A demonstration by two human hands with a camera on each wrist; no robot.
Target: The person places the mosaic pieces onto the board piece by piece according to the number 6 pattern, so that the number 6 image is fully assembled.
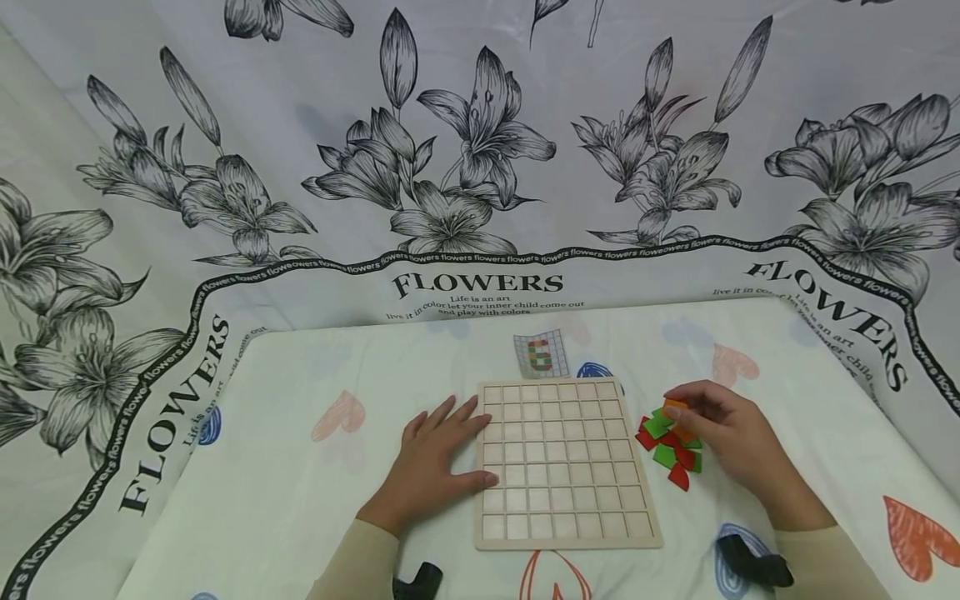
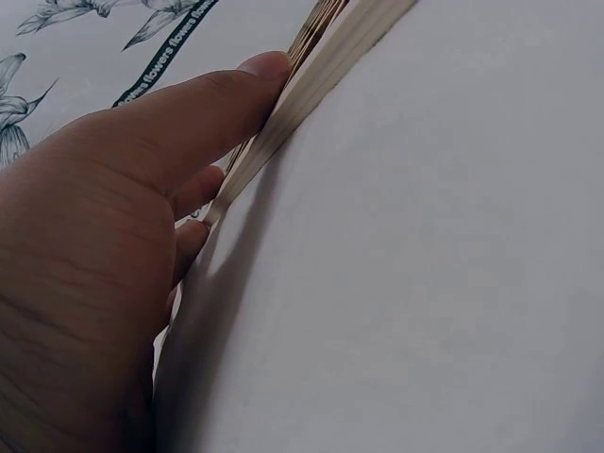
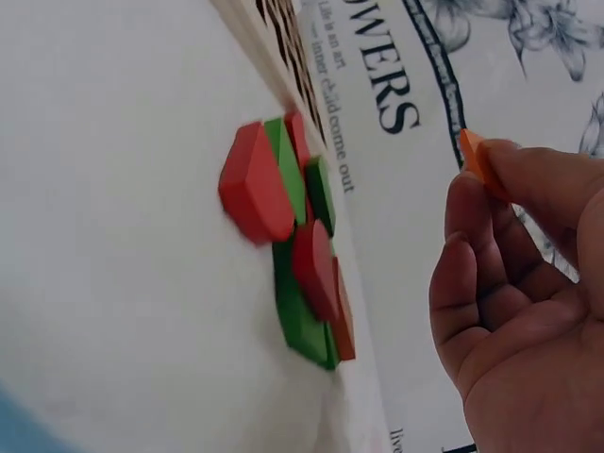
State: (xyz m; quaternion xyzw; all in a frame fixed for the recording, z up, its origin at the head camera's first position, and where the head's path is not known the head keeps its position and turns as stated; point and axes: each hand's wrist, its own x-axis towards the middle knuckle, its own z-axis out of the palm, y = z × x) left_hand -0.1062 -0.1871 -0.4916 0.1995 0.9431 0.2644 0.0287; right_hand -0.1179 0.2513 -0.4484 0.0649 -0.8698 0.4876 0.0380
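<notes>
A square wooden grid board (image 1: 564, 477) lies in the middle of the table, its cells bare. My left hand (image 1: 435, 462) rests at the board's left edge, fingers spread and thumb on the frame; the left wrist view shows the thumb (image 2: 269, 75) on the rim. Over the pile to the right of the board, my right hand (image 1: 727, 433) pinches an orange piece (image 3: 479, 165) between thumb and fingers. Below it are several small red and green pieces (image 1: 664, 456), heaped together, with a red piece (image 3: 255, 184) nearest the right wrist camera.
A small pattern card (image 1: 542, 354) with a coloured figure on a grid lies behind the board. The tabletop is covered by a white cloth (image 1: 285, 467) printed with hearts. Behind it hangs a floral curtain (image 1: 480, 208). Black straps (image 1: 753, 562) show near both wrists.
</notes>
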